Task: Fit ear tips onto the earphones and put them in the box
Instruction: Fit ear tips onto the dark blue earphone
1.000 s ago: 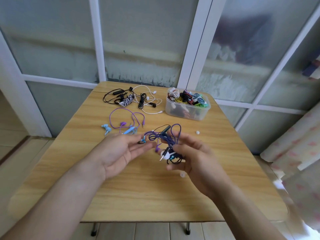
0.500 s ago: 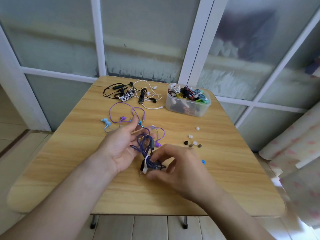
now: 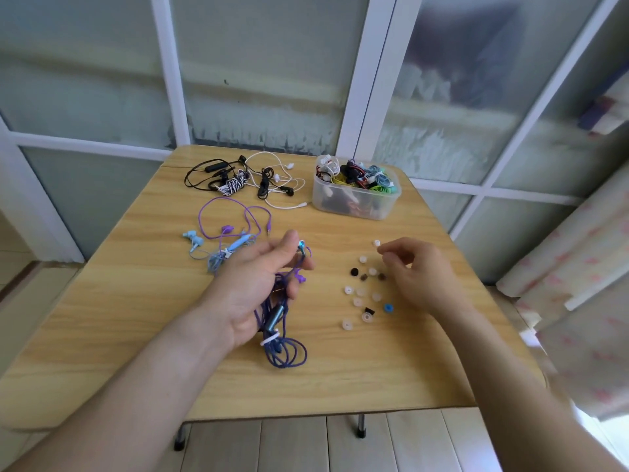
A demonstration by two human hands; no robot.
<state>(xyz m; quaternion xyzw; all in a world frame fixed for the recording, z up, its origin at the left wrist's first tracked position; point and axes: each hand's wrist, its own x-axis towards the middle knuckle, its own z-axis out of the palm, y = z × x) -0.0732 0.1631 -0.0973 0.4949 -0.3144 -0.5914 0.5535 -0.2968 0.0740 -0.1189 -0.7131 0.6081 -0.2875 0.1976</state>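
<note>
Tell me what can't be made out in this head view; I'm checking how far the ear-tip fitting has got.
- Right hand: its curled fingers hide whether a tip is pinched.
- Teal earbud at the left hand fingertips: too small to tell if a tip is fitted.
- Box: frosted wall and tangled cables hide the count inside.
- Loose ear tips: the hand covers some; sizes unreadable.

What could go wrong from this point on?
The small loose ear tips lie scattered near the wooden table's right edge; the reaching right hand could knock some off. The dark purple corded earphones dangle in loops from the left hand, so the cord may snag or drag.
</note>
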